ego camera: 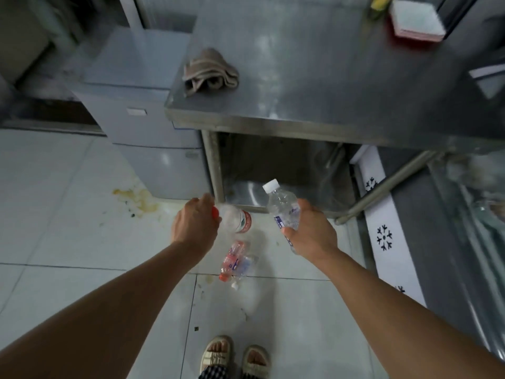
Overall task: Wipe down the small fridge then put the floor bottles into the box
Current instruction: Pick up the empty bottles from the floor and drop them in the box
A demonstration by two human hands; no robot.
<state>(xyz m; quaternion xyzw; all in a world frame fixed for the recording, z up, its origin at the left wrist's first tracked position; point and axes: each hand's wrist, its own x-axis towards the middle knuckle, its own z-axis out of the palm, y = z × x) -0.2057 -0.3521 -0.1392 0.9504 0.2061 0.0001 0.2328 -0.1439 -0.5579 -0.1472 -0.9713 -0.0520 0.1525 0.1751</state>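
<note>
Two bottles are lifted, my left hand (194, 222) closed on a red-capped bottle (235, 220), my right hand (308, 231) on a white-capped bottle (282, 206); two floor bottles (235, 262) remain below between my grips, with the box unseen and the cloth (210, 72) set aside.

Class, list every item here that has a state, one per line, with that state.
Left hand: gripping the red-capped bottle.
Right hand: gripping the white-capped bottle, capped.
Two floor bottles: lying on the tiles, not picked up.
Cloth: crumpled on the steel counter.
Small fridge: doors shut.
</note>
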